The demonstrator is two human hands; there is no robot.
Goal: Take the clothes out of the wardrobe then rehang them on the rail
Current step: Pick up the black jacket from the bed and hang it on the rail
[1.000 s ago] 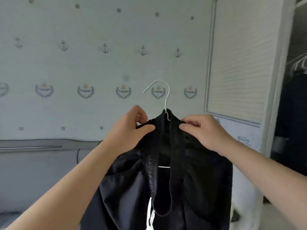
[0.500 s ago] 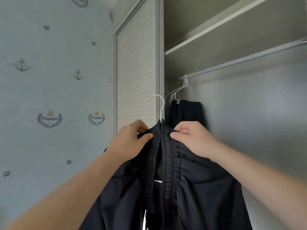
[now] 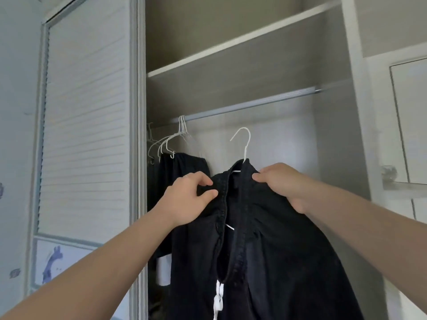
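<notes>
Both hands are gripping a black garment [image 3: 265, 250] on a white hanger [image 3: 245, 144], the left hand [image 3: 187, 199] and right hand [image 3: 284, 183] pinching its shoulders. It is hanging below the rail [image 3: 249, 105], inside the wardrobe [image 3: 231, 54], hook not touching.

Soft, diffuse daylight, moderately bright, its source out of view; no hard shadows. The wardrobe recess [image 3: 277, 139] darkens toward the upper shelf [image 3: 231, 43]. The black garment [image 3: 277, 250] shows almost no fold detail. A pale sheen runs along the rail [image 3: 254, 103]. The louvred door [image 3: 87, 123] at left is slightly blurred; verticals lean at both edges.
</notes>
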